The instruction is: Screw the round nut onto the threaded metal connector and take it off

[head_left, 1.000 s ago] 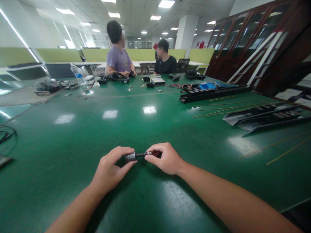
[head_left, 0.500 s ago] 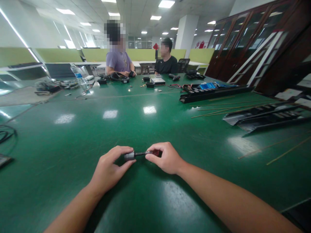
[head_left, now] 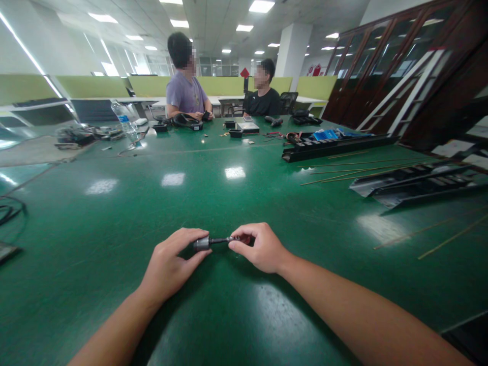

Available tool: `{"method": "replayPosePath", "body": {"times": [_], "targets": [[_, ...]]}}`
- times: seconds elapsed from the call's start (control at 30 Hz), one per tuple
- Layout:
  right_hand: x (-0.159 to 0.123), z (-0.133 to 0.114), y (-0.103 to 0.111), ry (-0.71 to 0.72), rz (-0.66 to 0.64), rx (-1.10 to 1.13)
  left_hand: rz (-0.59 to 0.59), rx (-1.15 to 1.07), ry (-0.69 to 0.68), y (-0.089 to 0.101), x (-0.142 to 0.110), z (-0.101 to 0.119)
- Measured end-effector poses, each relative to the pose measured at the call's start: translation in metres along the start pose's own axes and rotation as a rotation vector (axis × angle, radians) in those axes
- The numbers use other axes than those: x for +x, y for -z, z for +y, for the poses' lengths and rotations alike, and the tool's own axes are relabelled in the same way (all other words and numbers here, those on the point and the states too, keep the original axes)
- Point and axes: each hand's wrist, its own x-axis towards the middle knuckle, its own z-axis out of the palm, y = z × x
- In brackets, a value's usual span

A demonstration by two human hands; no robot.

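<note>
Green table (head_left: 244,203), with work held over its near middle. At the far edge, two people (head_left: 186,96) (head_left: 263,99) face small black boxes (head_left: 235,133); a clear bottle (head_left: 124,120) stands far left. Dark metal channels (head_left: 331,146) and thin rods (head_left: 354,173) occupy the right side; a black cable (head_left: 9,211) lies at the left edge. The grey cylinder (head_left: 202,244), with its dark shaft (head_left: 219,240), is held between the hands. Its long axis runs left to right, shaft pointing right, that end slightly farther; the right fingers hide the shaft's tip. The left hand (head_left: 168,264) pinches the cylinder between thumb and fingers; the right hand (head_left: 265,249) pinches the shaft's end. Compared with the earliest frame, left hand and cylinder sit slightly farther left.
</note>
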Motion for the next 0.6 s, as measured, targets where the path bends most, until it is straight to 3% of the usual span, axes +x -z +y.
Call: {"method": "replayPosePath", "body": {"times": [0.6], "targets": [[0.0007,-0.0005,-0.0009,-0.003,0.003,-0.016,0.018,0.001,0.005,0.0027,-0.0008,-0.0033]]}}
